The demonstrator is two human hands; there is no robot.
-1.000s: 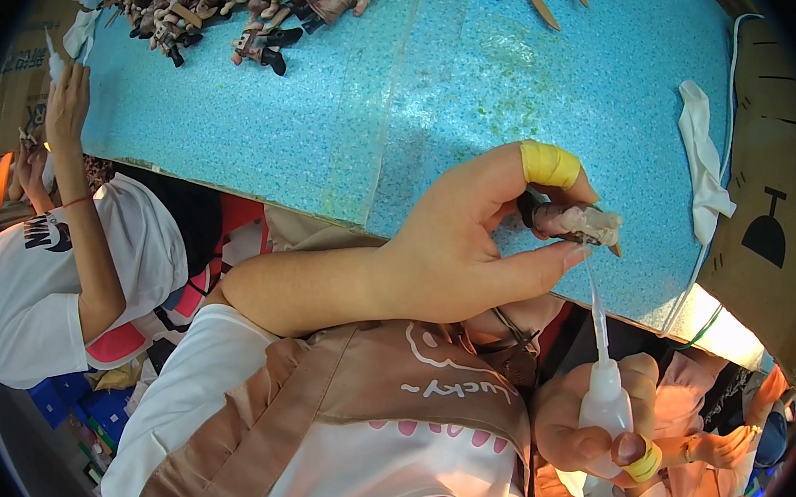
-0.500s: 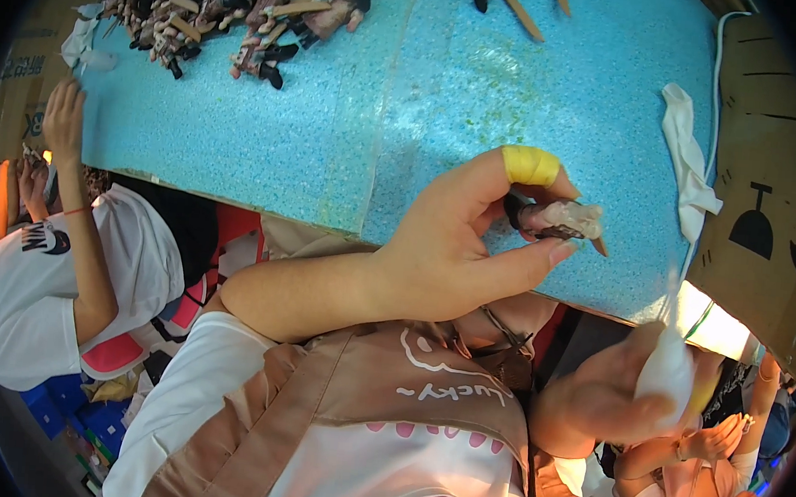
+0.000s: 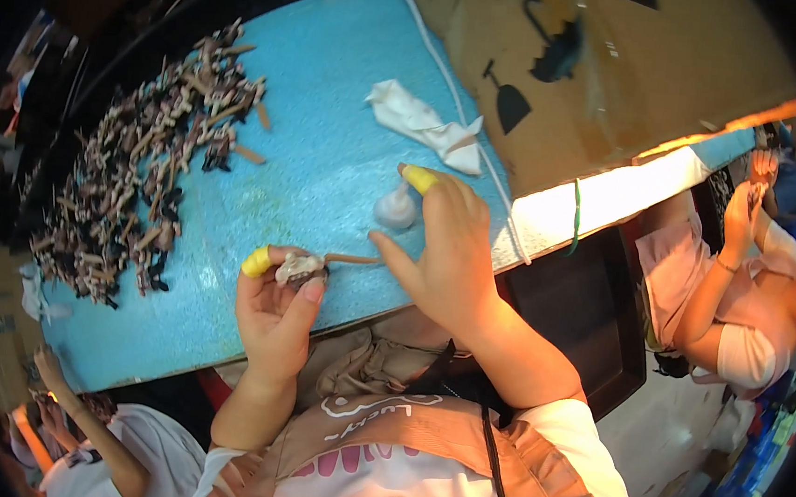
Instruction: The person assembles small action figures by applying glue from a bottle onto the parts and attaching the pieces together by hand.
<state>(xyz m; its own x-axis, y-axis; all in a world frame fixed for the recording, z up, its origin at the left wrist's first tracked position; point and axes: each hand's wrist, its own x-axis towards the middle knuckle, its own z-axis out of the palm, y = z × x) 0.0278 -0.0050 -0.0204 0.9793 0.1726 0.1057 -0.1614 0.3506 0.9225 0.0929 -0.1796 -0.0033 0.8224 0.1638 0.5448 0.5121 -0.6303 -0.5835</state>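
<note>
Between the thumb and fingers of my left hand (image 3: 271, 318) is a small figurine (image 3: 301, 267), pale on top with dark parts. A thin wooden stick (image 3: 352, 259) reaches from it toward my right hand. Yellow tape wraps a fingertip of each hand. Over the blue tabletop (image 3: 284, 146), my right hand (image 3: 449, 253) is open, its thumb and taped finger spread apart. A small whitish squeeze bottle (image 3: 395, 209) with a narrow tip stands on the table just beside those fingers. Whether a fingertip still touches it is hard to tell.
Many similar figurines on sticks (image 3: 133, 172) lie heaped at the left. A crumpled white cloth (image 3: 426, 127) lies beyond my right hand, beside a white cord (image 3: 441, 56) and a cardboard box (image 3: 560, 84). Other people sit at left (image 3: 144, 443) and right (image 3: 723, 274).
The squeeze bottle, held in my right hand near the table's edge before, now stands on the table with that hand open. My left hand keeps the figurine. The view has swung right.
</note>
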